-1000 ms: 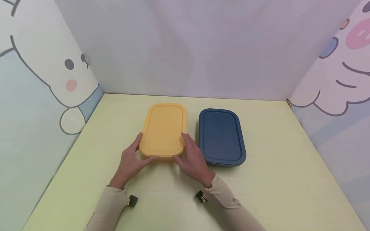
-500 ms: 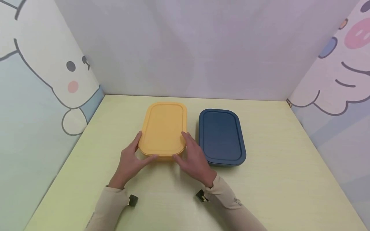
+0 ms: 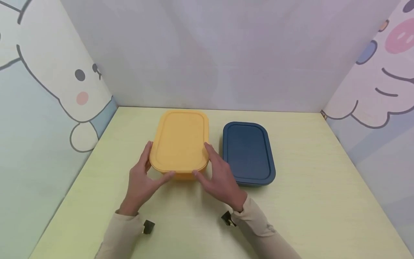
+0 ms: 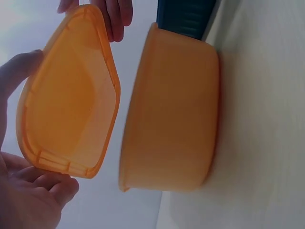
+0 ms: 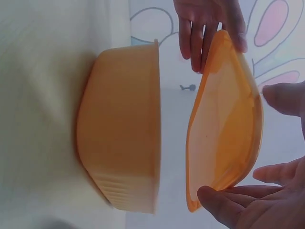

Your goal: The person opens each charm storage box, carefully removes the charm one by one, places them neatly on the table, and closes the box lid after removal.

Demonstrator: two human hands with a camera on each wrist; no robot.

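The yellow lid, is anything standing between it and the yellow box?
Nothing visible: the wrist views show an open gap between the yellow lid and the yellow box, with fingers only around the lid's edges.

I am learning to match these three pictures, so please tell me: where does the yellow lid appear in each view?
Head: yellow lid slightly left of centre, top side showing.
Left wrist: upper left, underside showing.
Right wrist: right of centre, underside showing.
Shared landmark: the yellow container, mostly hidden under the lid in head, right of it in left wrist, left in right wrist.
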